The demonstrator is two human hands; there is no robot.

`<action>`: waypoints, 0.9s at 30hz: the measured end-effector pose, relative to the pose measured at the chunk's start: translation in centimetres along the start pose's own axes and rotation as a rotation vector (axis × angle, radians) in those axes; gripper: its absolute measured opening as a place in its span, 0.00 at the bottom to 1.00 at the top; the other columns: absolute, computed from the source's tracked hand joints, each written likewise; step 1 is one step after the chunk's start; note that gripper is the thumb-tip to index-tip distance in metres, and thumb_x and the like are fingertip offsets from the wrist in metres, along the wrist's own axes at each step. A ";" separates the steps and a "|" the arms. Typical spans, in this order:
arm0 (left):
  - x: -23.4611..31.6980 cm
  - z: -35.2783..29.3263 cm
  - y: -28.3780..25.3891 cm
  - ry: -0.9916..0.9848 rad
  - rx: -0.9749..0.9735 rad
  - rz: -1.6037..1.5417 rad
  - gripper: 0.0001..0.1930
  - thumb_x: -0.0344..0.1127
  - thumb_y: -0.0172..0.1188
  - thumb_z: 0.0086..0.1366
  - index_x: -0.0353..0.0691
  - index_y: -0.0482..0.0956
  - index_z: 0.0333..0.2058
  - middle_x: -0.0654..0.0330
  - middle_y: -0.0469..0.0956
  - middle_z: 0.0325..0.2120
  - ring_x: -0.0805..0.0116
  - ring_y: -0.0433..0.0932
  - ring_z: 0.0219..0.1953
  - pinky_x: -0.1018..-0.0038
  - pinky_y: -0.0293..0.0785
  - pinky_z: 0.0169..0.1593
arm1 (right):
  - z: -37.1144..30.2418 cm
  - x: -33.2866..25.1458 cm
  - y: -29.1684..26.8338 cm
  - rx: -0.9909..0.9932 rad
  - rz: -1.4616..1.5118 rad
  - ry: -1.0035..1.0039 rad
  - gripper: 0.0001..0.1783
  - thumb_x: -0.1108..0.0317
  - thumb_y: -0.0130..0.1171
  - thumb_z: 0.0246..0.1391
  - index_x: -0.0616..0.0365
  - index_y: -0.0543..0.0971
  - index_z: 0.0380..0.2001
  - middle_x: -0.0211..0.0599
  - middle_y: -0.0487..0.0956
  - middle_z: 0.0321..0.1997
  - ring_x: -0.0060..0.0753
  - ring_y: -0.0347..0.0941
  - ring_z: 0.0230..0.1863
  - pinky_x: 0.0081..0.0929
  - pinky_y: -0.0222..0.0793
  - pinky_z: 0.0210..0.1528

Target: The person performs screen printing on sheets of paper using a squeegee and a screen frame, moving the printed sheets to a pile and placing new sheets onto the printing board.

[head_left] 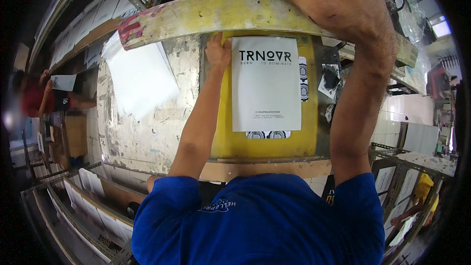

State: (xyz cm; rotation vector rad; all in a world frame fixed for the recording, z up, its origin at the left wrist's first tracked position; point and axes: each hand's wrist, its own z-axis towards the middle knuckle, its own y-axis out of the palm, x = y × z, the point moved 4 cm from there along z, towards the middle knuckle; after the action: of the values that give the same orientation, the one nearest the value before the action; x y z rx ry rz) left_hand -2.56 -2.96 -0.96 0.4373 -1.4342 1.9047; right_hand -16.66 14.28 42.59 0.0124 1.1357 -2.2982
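a worn, paint-flecked work table (147,132) fills the middle of the view, and on it lies a yellow platen (265,145) with a wooden edge at its near side. above the table a long wooden screen frame (221,14), smeared yellow with red at its left end, is tilted up off the platen. a stack of plain white sheets (140,81) lies on the table to the left of the yellow area. on the platen itself rests a white printed bag (266,86) with dark lettering near its top — it lies flat, upright to the viewer, covering smaller printed patches that peek out at its right and lower edges. the right hand (338,5) is clamped over the raised frame's top edge, fingers wrapped round it. the left hand (218,51) reaches under the frame and presses on the bag's upper left corner, fingers together. far left, another person in red (34,98) holds a white sheet.
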 end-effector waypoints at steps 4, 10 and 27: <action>0.4 0.5 2.5 0.019 -0.003 0.258 0.22 0.50 0.73 0.53 0.52 0.86 0.47 0.53 0.80 0.46 0.48 0.76 0.50 0.55 0.73 0.53 | 0.1 0.3 -0.2 -0.028 0.037 0.038 0.28 0.63 0.58 0.38 0.68 0.85 0.44 0.52 0.84 0.25 0.39 0.79 0.22 0.31 0.75 0.32; 0.2 1.4 3.2 -0.091 -0.124 0.082 0.16 0.49 0.77 0.46 0.52 0.86 0.33 0.60 0.81 0.42 0.54 0.76 0.50 0.55 0.72 0.51 | 0.3 -0.4 -0.1 -0.038 -0.168 0.103 0.29 0.62 0.57 0.38 0.69 0.84 0.44 0.50 0.82 0.21 0.38 0.76 0.20 0.29 0.74 0.30; 8.5 -9.2 -17.8 0.026 0.483 -1.182 0.28 0.45 0.51 0.72 0.28 0.66 0.61 0.51 0.74 0.55 0.61 0.72 0.59 0.64 0.67 0.64 | -4.1 -0.2 2.6 0.051 -0.070 -0.043 0.31 0.67 0.63 0.39 0.52 0.83 0.53 0.43 0.81 0.25 0.38 0.75 0.22 0.30 0.73 0.28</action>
State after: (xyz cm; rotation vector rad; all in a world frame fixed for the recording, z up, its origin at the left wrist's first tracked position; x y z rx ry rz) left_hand 5.32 10.89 13.88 1.1587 -0.4112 1.1878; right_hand -16.21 16.12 38.15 -0.0583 1.0711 -2.3767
